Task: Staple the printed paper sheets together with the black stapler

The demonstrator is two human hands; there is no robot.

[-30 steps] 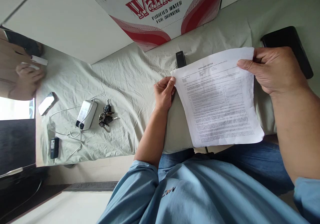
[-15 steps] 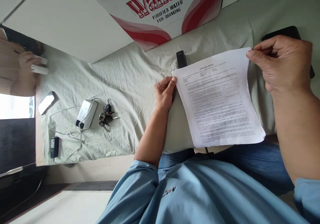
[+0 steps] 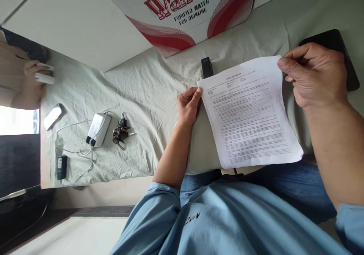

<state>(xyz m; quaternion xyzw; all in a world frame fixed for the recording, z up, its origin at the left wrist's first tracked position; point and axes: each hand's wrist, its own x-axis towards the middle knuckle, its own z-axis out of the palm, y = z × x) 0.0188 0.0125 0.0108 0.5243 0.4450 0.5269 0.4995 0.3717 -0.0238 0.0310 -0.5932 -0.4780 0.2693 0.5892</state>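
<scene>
A printed sheet of paper (image 3: 247, 118) headed "Overleaf Notes" is stretched between my hands, its lower edge near my lap. My left hand (image 3: 189, 105) pinches its upper left corner between thumb and fingers. At the upper right corner, my right hand (image 3: 315, 73) is closed on the paper with thumb and forefinger. Behind the sheet's top edge a small black device (image 3: 207, 67) lies on the cloth, partly covered by the paper. Beyond my right hand rests a flat black object (image 3: 351, 69), partly hidden by that hand.
A large "Wahana" water carton (image 3: 187, 16) stands at the back of the cloth-covered table (image 3: 148, 107). To the left lie keys (image 3: 121, 131), a white power bank (image 3: 99, 129) with a cable, a phone (image 3: 54, 116) and a black gadget (image 3: 61, 167). Another person's hand (image 3: 31, 71) holds something white.
My right hand has moved slightly left and inward, and the sheet's upper right corner has come with it. My left hand has barely shifted.
</scene>
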